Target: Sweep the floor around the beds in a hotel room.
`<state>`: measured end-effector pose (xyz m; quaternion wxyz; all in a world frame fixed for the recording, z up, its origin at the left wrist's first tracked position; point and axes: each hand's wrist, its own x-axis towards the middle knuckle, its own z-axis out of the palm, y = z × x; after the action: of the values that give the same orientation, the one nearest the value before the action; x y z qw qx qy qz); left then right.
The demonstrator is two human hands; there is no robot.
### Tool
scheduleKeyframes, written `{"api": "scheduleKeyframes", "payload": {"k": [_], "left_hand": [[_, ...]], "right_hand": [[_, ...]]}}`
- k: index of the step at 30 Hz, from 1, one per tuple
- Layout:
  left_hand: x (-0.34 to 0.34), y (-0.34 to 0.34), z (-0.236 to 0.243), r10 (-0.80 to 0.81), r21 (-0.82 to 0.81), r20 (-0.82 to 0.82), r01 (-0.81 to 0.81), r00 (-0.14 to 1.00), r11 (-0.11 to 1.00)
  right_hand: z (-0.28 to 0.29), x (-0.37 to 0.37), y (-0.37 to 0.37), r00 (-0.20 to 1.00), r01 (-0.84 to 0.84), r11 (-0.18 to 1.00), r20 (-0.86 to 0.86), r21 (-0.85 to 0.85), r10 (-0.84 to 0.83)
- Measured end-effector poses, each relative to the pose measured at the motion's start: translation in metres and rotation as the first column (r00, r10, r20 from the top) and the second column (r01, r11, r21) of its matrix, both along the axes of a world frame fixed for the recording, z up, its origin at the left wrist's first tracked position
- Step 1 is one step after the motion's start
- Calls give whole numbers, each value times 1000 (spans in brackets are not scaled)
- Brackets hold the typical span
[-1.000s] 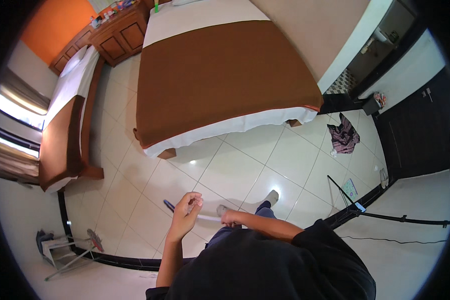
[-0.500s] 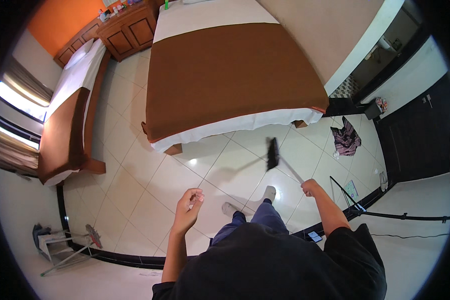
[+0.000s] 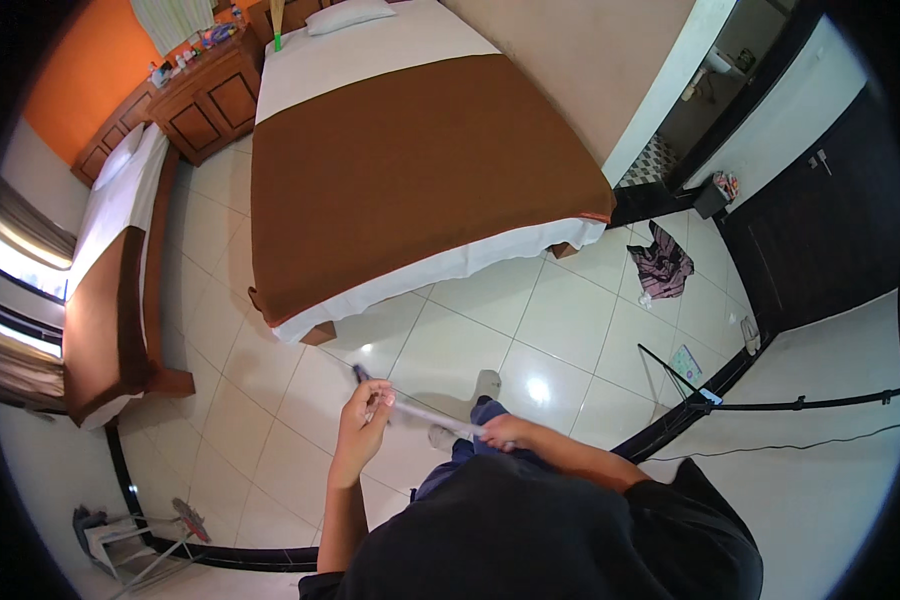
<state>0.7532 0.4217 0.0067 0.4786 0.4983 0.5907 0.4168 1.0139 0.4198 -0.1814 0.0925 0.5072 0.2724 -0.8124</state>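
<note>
My right hand (image 3: 503, 432) is shut round the pale handle (image 3: 435, 415) of a long cleaning tool. Its dark head (image 3: 360, 373) lies out to the left, largely hidden behind my left hand (image 3: 366, 410). That hand is raised, with curled fingers, where the handle passes behind it; whether they touch the handle or hold anything is unclear. Below are my feet in light footwear (image 3: 487, 385) on the white tiled floor (image 3: 550, 320).
A large brown-covered bed (image 3: 420, 170) is ahead, a narrower bed (image 3: 107, 320) and wooden cabinet (image 3: 202, 100) left. Rightward are a crumpled patterned cloth (image 3: 660, 260), black door (image 3: 810, 230), bin (image 3: 715, 195) and black stand (image 3: 670, 365). A metal rack (image 3: 120, 545) is behind-left.
The tool swung out to the right half a second ago and is now back leftward, behind my left hand. My right hand has come back inward. The view has tilted slightly.
</note>
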Motion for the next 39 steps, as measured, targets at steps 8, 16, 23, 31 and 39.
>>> {"api": "scheduleKeyframes", "payload": {"k": [8, 16, 23, 31, 39], "left_hand": [[1, 17, 19, 46, -40, -49, -48, 998, 998], [5, 45, 4, 101, -109, -83, -110, 991, 988], [44, 116, 17, -19, -40, -165, 13, 986, 999], [75, 153, 17, -116, -59, -114, 109, 987, 992], [129, 191, 5, -388, -116, -33, 382, 921, 917]], "right_hand": [[-69, -71, 75, 991, 134, 987, 13, -87, -133], [-46, 189, 160, 726, 679, 734, 177, -26, -665], [-43, 295, 203, 364, 882, 433, 313, 186, -877], [20, 204, 124, 419, 904, 427, 203, -6, -885], [9, 115, 93, 822, 553, 788, 21, -272, -570]]}}
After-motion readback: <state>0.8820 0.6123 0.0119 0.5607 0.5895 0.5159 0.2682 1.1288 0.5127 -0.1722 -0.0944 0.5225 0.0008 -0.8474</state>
